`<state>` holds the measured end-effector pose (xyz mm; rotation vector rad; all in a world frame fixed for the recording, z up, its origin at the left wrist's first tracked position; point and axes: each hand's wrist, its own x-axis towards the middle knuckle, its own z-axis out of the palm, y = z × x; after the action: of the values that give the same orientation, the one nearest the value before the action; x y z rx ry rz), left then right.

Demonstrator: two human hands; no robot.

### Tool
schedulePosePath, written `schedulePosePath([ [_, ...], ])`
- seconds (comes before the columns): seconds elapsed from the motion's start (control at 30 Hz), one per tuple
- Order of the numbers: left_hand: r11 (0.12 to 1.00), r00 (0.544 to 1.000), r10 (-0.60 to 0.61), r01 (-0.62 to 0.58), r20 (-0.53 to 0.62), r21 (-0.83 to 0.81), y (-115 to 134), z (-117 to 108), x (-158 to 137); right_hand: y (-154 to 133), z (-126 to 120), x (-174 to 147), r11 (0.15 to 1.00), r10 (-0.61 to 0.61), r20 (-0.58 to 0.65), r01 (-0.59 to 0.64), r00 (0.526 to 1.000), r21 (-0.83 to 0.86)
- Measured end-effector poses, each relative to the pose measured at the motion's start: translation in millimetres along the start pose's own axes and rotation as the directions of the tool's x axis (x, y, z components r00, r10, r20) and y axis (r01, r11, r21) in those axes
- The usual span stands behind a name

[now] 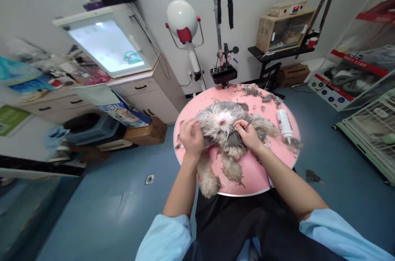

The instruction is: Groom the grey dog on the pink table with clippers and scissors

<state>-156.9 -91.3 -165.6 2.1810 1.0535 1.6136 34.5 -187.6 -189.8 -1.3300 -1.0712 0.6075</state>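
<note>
A grey and white dog with shaggy tan legs lies on a round pink grooming table. My right hand is closed in a pinch at the dog's right-hand side in view, with a thin dark tool jutting up from the fingers; its tip is hidden. At the dog's other side, my left hand is smeared by motion, its fingers seemingly curled. Whether it holds anything is unclear. A white squeeze bottle lies on the table to the right.
Clumps of cut grey hair lie along the table's far edge. Behind it stand a grooming post with a small black tool tray and a white dryer. Cabinets are at left, a wire cage at right.
</note>
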Motion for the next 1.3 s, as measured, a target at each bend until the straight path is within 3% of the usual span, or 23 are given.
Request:
schedulePosePath([
  [0.07, 0.986, 0.963, 0.155, -0.136, 0.221, -0.099, 15.7, 2.0, -1.4, -2.0, 1.1, -2.5, 1.000, 0.015, 0.011, -0.015, 1.000, 0.006],
  [0.13, 0.968, 0.875, 0.238, -0.178, 0.422, -0.178, 23.2, 8.9, 2.0, -1.8, -2.9, -5.0, 0.998, 0.052, 0.039, -0.053, 0.998, 0.017],
  [0.23, 0.962, 0.795, 0.259, -0.161, 0.549, -0.221, 16.2, 19.0, 11.6, 7.5, -26.5, -12.5, 0.985, 0.141, -0.019, -0.142, 0.990, -0.099],
  [0.33, 0.958, 0.768, 0.276, -0.169, 0.578, -0.233, 4.7, 21.7, 16.5, 27.7, -67.8, -31.1, 0.907, 0.201, -0.219, -0.266, 0.955, -0.327],
  [0.43, 0.956, 0.771, 0.281, -0.170, 0.572, -0.241, 0.7, 20.5, 16.0, 48.2, -102.8, -57.9, 0.614, 0.287, -0.305, -0.419, 0.908, -0.669],
  [0.5, 0.952, 0.768, 0.287, -0.164, 0.573, -0.257, 0.3, 19.4, 16.3, 55.1, -112.8, -72.7, 0.382, 0.354, -0.277, -0.408, 0.893, -0.829],
  [0.57, 0.951, 0.762, 0.286, -0.152, 0.582, -0.268, -1.2, 18.3, 19.2, 56.0, -113.6, -79.4, 0.248, 0.396, -0.236, -0.351, 0.888, -0.903],
  [0.73, 0.941, 0.756, 0.250, -0.042, 0.605, -0.337, -9.5, 16.1, 32.4, 45.4, -108.9, -64.1, 0.099, 0.479, -0.099, -0.166, 0.872, -0.981],
  [0.87, 0.936, 0.785, 0.204, 0.019, 0.585, -0.352, -14.7, 16.1, 36.0, 31.0, -109.5, -55.2, 0.063, 0.512, -0.086, -0.138, 0.855, -0.989],
  [0.97, 0.936, 0.774, 0.247, -0.035, 0.584, -0.350, -16.8, 15.9, 30.7, 22.8, -106.4, -70.1, 0.087, 0.532, -0.074, -0.142, 0.843, -0.986],
  [1.07, 0.930, 0.776, 0.324, -0.157, 0.541, -0.333, -16.1, 14.3, 17.7, 23.8, -100.7, -96.8, 0.219, 0.604, -0.032, -0.205, 0.796, -0.954],
  [1.13, 0.930, 0.798, 0.349, -0.231, 0.491, -0.286, -14.2, 12.8, 6.6, 27.8, -99.3, -112.3, 0.339, 0.622, -0.052, -0.328, 0.781, -0.882],
  [1.2, 0.933, 0.814, 0.354, -0.269, 0.461, -0.241, -11.4, 11.7, -3.1, 29.6, -101.5, -120.6, 0.518, 0.614, -0.088, -0.484, 0.785, -0.706],
  [1.3, 0.936, 0.806, 0.349, -0.272, 0.478, -0.225, -6.3, 11.7, -8.9, 19.1, -106.9, -114.8, 0.778, 0.595, -0.070, -0.595, 0.801, -0.202],
])
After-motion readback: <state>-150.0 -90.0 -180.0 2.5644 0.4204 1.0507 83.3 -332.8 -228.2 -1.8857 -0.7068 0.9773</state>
